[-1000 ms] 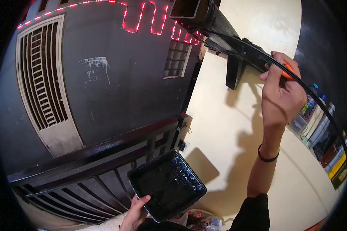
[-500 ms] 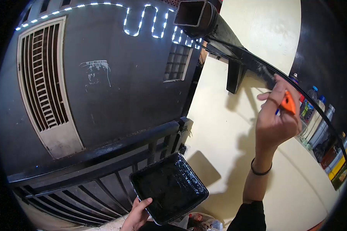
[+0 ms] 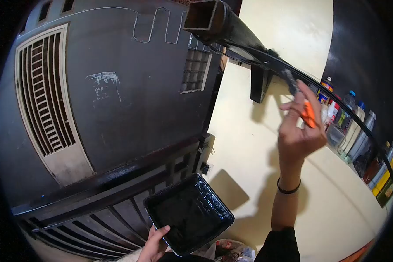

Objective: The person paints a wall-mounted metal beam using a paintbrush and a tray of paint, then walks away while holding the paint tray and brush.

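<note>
Hands apart: right hand (image 3: 302,136) closed round an orange-handled brush (image 3: 308,114), raised at the dark beam (image 3: 244,37); left hand (image 3: 154,245) clamped on the near edge of a black tray (image 3: 216,201), low down. Brush tip lies at or just beside the beam's side; contact cannot be told. Coating judged partway: beam reads mostly dark, a greyer patch near the bracket (image 3: 259,85) perhaps left; wet from dry indistinguishable. Tray floor black, glossy smears on one inner side. Beyond: black cable (image 3: 371,131), cream wall (image 3: 244,144), bottles (image 3: 349,100). Bristles blurred; left fingers under tray hidden; bag (image 3: 231,251) at bottom edge cut off.
</note>
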A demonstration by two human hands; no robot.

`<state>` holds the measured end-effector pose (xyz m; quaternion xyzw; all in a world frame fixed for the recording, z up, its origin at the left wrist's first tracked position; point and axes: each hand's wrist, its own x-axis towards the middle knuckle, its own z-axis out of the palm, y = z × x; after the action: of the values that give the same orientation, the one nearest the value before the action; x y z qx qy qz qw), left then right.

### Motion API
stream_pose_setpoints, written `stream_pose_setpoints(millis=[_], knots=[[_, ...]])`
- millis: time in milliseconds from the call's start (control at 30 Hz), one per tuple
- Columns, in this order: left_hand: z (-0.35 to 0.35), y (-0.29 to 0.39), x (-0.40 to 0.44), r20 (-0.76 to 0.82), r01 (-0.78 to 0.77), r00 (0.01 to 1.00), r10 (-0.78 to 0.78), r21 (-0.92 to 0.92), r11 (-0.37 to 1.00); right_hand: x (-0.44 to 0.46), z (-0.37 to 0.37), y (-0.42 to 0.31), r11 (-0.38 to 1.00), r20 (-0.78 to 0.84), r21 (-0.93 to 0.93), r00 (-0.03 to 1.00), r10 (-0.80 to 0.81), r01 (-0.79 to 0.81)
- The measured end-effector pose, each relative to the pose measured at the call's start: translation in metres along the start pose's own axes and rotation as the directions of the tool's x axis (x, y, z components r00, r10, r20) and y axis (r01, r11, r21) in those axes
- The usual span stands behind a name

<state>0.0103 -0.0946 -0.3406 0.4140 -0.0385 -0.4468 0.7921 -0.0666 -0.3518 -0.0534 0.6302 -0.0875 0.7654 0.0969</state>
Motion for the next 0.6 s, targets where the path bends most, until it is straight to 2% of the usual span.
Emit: stream_pose_setpoints(millis=[100,133,167,233,267,300,400,433,500,533,600], knots=[[-0.001,-0.002,0.000,0.022,-0.016,1.000,0.016,-0.013,1.000,-0.016,0.002,0.008,0.904,0.155,-0.147,0.912,-0.381,0.402],[-0.002,-0.002,0.000,0.026,-0.020,0.999,0.021,-0.034,0.999,-0.029,0.001,0.005,0.960,0.141,-0.055,0.954,-0.266,0.276],[-0.006,-0.005,0.002,0.029,-0.026,0.999,0.027,-0.033,0.999,-0.036,-0.007,0.005,0.959,0.135,-0.054,0.954,-0.268,0.277],[-0.016,-0.014,0.008,0.088,-0.132,0.987,0.135,-0.038,0.990,-0.047,-0.019,0.008,0.989,0.236,-0.094,0.968,-0.086,0.111],[-0.021,-0.017,0.010,0.086,-0.135,0.987,0.138,-0.038,0.990,-0.052,-0.017,0.011,0.993,0.118,0.022,0.986,-0.122,0.120],[-0.023,-0.019,0.011,0.097,-0.112,0.988,0.117,-0.053,0.992,-0.052,-0.016,0.012,0.993,0.118,0.025,0.986,-0.121,0.119],[-0.027,-0.019,0.009,0.115,-0.072,0.990,0.080,-0.079,0.994,-0.046,-0.011,0.016,0.966,0.070,0.259,0.997,-0.039,0.019],[-0.027,-0.018,0.007,0.125,-0.055,0.990,0.066,-0.090,0.994,-0.040,-0.012,0.019,0.966,0.072,0.257,0.997,-0.036,0.016],[-0.024,-0.015,0.003,0.107,-0.056,0.992,0.065,-0.086,0.995,-0.025,-0.014,0.027,0.987,0.194,-0.024,0.969,-0.151,0.159],[-0.024,-0.013,0.001,0.089,-0.057,0.994,0.064,-0.084,0.995,-0.018,-0.007,0.021,0.993,0.095,0.116,0.995,0.009,-0.020],[-0.027,-0.014,0.000,0.084,-0.058,0.994,0.064,-0.078,0.995,-0.004,-0.011,0.026,0.988,0.060,0.155,0.998,0.001,-0.011]])
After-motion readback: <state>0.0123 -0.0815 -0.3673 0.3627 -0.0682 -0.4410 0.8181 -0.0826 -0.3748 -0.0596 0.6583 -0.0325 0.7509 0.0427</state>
